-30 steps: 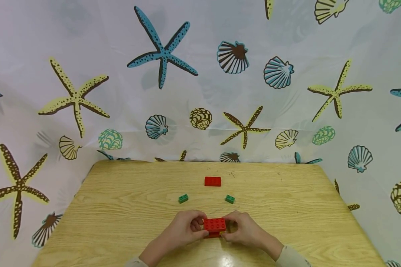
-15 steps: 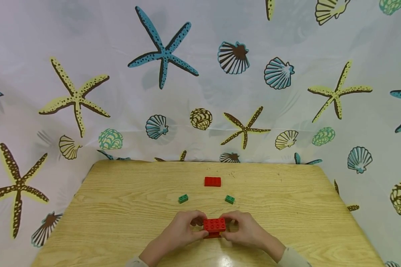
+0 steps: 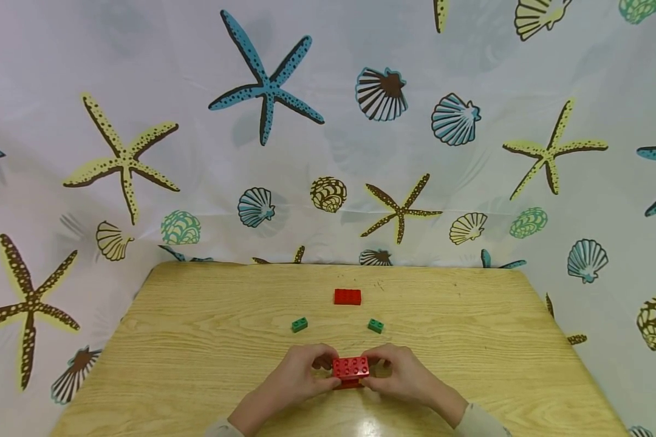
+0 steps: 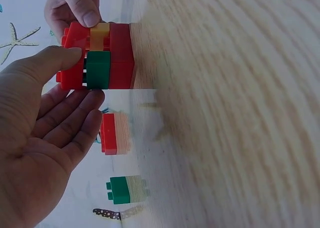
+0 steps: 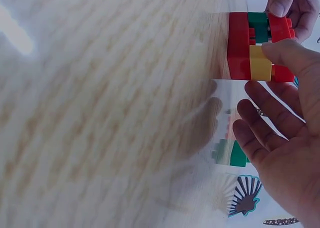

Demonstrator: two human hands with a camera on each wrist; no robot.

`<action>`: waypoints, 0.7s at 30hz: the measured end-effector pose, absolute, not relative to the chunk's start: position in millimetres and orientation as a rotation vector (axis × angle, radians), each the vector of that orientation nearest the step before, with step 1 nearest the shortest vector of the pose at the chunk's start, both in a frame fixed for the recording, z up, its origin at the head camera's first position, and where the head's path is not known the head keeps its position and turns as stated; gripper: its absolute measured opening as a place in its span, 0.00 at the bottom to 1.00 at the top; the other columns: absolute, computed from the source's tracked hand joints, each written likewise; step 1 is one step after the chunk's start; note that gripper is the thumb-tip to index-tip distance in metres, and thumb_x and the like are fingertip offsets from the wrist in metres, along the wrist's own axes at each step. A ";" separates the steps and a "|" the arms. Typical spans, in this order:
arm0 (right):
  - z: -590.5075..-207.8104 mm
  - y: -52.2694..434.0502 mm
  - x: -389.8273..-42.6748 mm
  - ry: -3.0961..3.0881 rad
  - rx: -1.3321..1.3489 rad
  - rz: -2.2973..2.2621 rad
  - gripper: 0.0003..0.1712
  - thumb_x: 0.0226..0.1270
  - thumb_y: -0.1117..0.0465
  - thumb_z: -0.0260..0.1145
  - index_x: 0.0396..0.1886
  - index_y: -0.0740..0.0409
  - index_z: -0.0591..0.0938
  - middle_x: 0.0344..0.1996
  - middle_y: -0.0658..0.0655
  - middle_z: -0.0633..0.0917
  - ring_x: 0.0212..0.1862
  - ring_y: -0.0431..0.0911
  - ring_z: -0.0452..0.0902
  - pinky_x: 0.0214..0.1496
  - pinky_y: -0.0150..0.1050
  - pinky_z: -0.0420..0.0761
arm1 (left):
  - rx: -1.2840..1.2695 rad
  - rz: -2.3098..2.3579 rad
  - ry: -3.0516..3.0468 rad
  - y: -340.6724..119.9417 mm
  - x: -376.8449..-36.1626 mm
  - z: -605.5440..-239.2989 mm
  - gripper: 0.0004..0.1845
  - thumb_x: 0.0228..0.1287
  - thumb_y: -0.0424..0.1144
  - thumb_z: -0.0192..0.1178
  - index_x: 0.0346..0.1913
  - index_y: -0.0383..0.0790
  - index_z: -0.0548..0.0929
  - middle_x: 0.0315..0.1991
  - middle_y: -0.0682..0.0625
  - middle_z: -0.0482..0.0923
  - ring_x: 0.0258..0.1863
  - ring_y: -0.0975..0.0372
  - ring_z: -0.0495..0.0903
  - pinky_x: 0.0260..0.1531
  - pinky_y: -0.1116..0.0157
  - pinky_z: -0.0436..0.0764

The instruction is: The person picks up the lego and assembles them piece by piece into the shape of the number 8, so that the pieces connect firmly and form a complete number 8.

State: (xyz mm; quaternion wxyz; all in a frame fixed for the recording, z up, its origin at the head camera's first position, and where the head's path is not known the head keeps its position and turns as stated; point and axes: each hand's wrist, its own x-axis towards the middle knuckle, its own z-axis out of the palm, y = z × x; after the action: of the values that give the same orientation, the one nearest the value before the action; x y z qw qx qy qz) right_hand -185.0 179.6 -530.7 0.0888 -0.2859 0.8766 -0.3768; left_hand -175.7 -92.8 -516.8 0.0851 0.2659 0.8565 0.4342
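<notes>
Brick stack pinched by both hands' fingers on wooden table, seashell curtain behind

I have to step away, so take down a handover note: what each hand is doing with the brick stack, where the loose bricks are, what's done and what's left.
Left hand: thumb and fingers grip the left end of the brick stack.
Right hand: grips the right end, thumb on the yellow brick.
The stack stands on the table near its front edge: red bricks at bottom and top, a green brick and the yellow one between them.
Loose: red brick farther back, left green brick and right green brick in front of it.
Done: three layers stacked.
Left: probably the three loose bricks, untouched.
</notes>
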 end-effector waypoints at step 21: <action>-525.9 179.0 -186.8 2.553 -0.775 -1.138 0.16 0.69 0.49 0.76 0.52 0.47 0.88 0.41 0.45 0.90 0.45 0.44 0.84 0.44 0.33 0.80 | 0.830 1.260 2.606 -93.7 -174.9 -516.8 0.12 0.64 0.40 0.76 0.48 0.42 0.88 0.43 0.52 0.90 0.43 0.58 0.89 0.46 0.63 0.88</action>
State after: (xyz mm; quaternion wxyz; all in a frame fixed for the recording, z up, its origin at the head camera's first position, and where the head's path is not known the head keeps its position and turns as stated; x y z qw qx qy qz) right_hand -186.8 179.0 -525.9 0.1201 -0.2652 0.8737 -0.3896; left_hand -174.9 -93.7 -516.8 0.0654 0.2751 0.8636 0.4174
